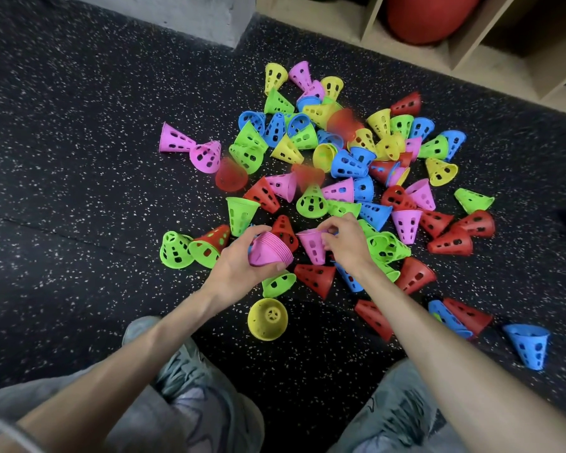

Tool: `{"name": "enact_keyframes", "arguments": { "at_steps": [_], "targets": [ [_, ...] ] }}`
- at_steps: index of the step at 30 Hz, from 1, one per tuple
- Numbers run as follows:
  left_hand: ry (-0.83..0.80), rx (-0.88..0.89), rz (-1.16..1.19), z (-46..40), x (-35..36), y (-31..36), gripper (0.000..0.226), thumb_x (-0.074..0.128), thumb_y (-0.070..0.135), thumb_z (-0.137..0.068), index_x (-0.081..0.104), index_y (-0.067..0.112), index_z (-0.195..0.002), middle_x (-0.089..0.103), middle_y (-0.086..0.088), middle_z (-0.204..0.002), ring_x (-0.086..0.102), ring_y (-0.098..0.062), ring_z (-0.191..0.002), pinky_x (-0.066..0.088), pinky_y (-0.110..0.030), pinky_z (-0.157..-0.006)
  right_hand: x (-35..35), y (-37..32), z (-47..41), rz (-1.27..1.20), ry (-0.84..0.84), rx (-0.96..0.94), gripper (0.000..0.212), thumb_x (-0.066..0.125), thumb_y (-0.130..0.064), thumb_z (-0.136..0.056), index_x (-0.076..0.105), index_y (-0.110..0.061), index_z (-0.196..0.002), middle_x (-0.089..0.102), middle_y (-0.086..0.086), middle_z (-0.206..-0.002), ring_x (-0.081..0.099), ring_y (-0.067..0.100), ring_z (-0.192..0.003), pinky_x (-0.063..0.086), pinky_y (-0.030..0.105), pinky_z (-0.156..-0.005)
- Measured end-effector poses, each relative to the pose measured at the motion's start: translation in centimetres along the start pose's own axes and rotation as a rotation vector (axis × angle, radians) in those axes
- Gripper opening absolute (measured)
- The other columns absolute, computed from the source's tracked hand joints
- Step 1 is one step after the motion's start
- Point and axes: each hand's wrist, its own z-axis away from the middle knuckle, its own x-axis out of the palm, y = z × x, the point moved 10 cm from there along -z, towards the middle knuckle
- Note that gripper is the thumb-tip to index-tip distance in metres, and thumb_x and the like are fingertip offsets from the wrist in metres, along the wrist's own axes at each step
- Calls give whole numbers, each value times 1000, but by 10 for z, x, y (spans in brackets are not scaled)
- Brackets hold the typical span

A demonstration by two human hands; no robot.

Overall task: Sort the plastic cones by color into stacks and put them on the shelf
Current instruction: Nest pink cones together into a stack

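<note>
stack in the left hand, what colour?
Pink: the nested cone stack gripped by the left hand, clearest in the head view.

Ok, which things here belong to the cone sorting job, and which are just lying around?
Part of the job:
- pink stack, held in the left hand
- pink cone, pinched by the right hand
- loose cones on the floor
- shelf, where the stacks go

Just lying about:
- red ball in the shelf
- grey block
</note>
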Motion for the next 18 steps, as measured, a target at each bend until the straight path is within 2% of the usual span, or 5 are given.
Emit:
{"name": "enact_keyframes", "arguments": {
  "at_steps": [5,8,11,14,18],
  "targets": [
    [23,15,10,1,-2,4,71,85,34,-80,48,31,-140,51,28,-114,61,-7,-98,55,-28,-80,-30,-1,19,-229,200,44,26,70,-15,-93,66,-37,-80,45,-7,-98,62,20,-94,55,47,-92],
    [44,23,5,1,-2,7,70,85,35,-81,46,31,-139,53,24,-113,60,-11,-100,52,-28,-83,-42,-13,34,-350,283,52,17,69,-17,-95,68,-31,-86,58,-8,-100,62,15,-94,53,39,-92],
    [52,30,32,3,0,7,69,85,35,-81,46,31,-138,57,16,-118,58,-12,-110,49,-26,-91,-39,-35,45,-504,248,11,3,70,-13,-94,71,-15,-92,72,-1,-98,62,8,-85,49,25,-82],
    [49,23,48,4,1,6,73,85,37,-81,43,31,-140,58,13,-121,57,-12,-113,50,-29,-95,-35,-57,54,-551,185,-54,8,72,-11,-92,73,-19,-89,74,-6,-93,65,9,-87,51,21,-81],
    [58,12,84,7,1,13,81,85,29,-82,37,24,-147,51,19,-115,55,8,-102,42,-2,-79,-28,-74,61,-525,36,-102,11,75,-12,-90,75,-22,-90,75,-10,-89,68,8,-88,54,22,-83]
  ]
}}
